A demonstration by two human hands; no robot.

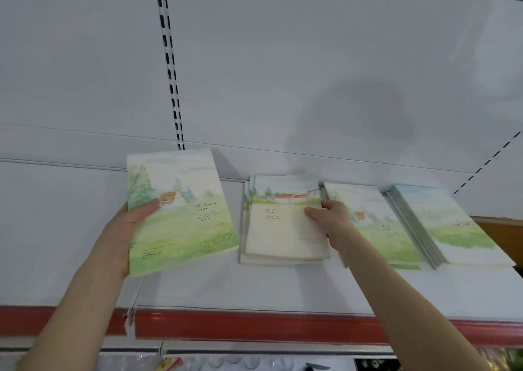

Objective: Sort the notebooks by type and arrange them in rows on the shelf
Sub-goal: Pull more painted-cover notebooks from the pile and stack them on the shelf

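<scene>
**Two hands sorting notebooks on a white shelf**

The left thumb (148, 207) presses across the cover of a notebook (181, 215). The other fingers are hidden behind it, so the left hand (124, 226) is clamping it by its left edge. The notebook is lifted and tilted towards the viewer, probably so its cover can be read: a green meadow, trees and a small orange-roofed house.

The right thumb (312, 212) lies flat on the top cover of the middle stack (283, 229), and the right hand (331, 217) curls round that stack's right edge. This grip looks meant to square the pile or hold it steady. The top cover shows a red-roofed house above a pale field.

Just right of it lies a third stack (379, 226), whose cover seems to match the held notebook, so that pile is likely its home. A far stack (450, 226), with a paler, bluish cover, leans against it at the right end.

All three stacks lie flat in a row on the shelf (254, 285), one type to each, near the back panel (283, 59). A red strip (254, 325) runs along the shelf's front edge. The sorting looks well along, with this one notebook not yet placed.
</scene>
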